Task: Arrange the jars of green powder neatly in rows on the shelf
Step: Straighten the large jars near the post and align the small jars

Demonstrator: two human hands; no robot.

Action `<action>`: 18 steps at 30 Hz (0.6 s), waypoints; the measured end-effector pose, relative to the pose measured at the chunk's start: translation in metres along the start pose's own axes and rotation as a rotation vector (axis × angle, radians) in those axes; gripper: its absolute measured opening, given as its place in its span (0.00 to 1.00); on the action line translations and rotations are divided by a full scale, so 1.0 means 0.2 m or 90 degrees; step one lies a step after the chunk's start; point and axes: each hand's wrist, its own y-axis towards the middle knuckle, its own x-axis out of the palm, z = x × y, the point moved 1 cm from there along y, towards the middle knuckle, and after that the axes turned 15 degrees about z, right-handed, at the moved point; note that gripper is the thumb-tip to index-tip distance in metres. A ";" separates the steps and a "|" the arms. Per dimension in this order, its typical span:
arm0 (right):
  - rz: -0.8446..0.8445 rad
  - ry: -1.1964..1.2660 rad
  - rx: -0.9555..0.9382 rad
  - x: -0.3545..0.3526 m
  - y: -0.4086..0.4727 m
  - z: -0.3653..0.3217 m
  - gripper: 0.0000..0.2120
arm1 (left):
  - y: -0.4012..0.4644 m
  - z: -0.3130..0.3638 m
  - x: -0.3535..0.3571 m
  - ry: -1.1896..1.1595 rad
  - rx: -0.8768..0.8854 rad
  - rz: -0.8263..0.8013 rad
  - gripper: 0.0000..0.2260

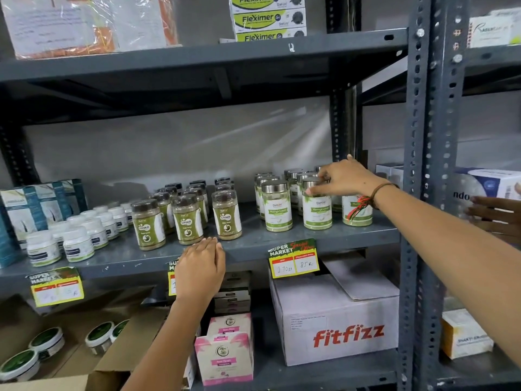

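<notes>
Jars of green powder with silver lids and white-green labels stand in rows at the right of the grey middle shelf [253, 244]. The front row holds three: the left jar [277, 206], the middle jar [317, 208] and the right jar [355, 211], partly behind my wrist. More jars stand behind them. My right hand [342, 177] reaches in from the right, fingers closed around the silver lid of the middle front jar. My left hand [201, 268] rests with fingers together at the shelf's front edge, holding nothing.
Dark-lidded Gaska jars [188, 218] stand in rows mid-shelf, small white bottles [77, 244] and teal boxes [36, 204] to the left. A yellow price tag [294, 258] hangs on the edge. Below sit a Fitfizz carton [338, 320] and pink boxes [225, 354]. Another person's hand [496, 215] shows at far right.
</notes>
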 end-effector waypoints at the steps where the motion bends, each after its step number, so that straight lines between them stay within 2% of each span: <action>1: -0.002 0.006 -0.002 0.00 0.00 0.00 0.36 | 0.00 0.00 0.00 0.000 0.000 0.001 0.17; 4: -0.004 0.016 -0.005 0.00 0.00 0.00 0.36 | 0.00 0.00 0.00 -0.003 -0.001 0.005 0.17; 7: -0.001 -0.017 -0.004 -0.01 0.00 0.00 0.40 | 0.00 0.00 0.00 -0.002 -0.001 0.006 0.17; 11: 0.110 0.001 0.016 -0.04 0.00 -0.09 0.47 | 0.00 0.01 0.00 0.000 -0.003 0.009 0.17; 14: 0.224 0.089 -0.048 -0.06 0.01 -0.27 0.43 | 0.00 0.01 0.00 0.003 0.002 0.014 0.17; 16: 0.223 0.142 -0.096 -0.04 0.03 -0.42 0.39 | 0.00 0.00 0.00 0.003 0.004 0.016 0.17; 18: 0.173 0.161 -0.141 -0.01 0.06 -0.58 0.37 | 0.00 0.00 0.00 0.003 0.004 0.018 0.17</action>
